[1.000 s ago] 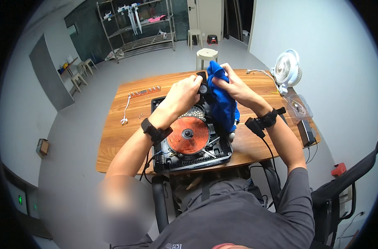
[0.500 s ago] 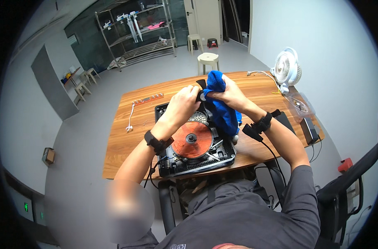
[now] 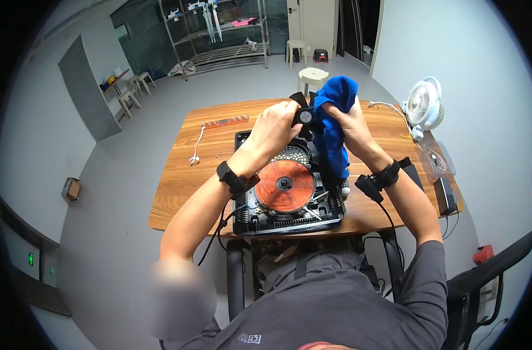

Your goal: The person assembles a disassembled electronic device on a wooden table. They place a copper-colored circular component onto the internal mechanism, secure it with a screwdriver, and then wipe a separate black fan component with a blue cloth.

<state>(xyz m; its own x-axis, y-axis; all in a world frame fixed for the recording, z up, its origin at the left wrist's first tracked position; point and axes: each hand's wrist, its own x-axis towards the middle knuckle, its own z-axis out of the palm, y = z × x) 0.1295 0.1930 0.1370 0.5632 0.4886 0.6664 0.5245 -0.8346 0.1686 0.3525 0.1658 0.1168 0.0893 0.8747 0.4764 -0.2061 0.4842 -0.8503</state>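
A small black fan wheel (image 3: 305, 116) with a round light label at its hub is pinched in the fingers of my left hand (image 3: 273, 128). Its blades point up and down, above the far edge of an opened induction cooker. My right hand (image 3: 356, 123) grips a blue cloth (image 3: 336, 87) whose edge touches the wheel's right side, and the loose end hangs down. Below them, the cooker's black base (image 3: 289, 227) lies on the table, with a copper-coloured coil (image 3: 271, 189) and a perforated round vent (image 3: 294, 153) exposed.
On the wooden table (image 3: 184, 192) a narrow circuit board (image 3: 226, 121) with a white cable lies at the far left. A white fan (image 3: 423, 104), a clear plastic box (image 3: 438, 160) and a black power adapter (image 3: 444, 195) line the right side. A stool (image 3: 312, 76) stands beyond the table.
The view has shifted, so the table sits differently in it. More of the fan wheel shows, with blades visible above the hub. The cloth is held higher and more spread out.
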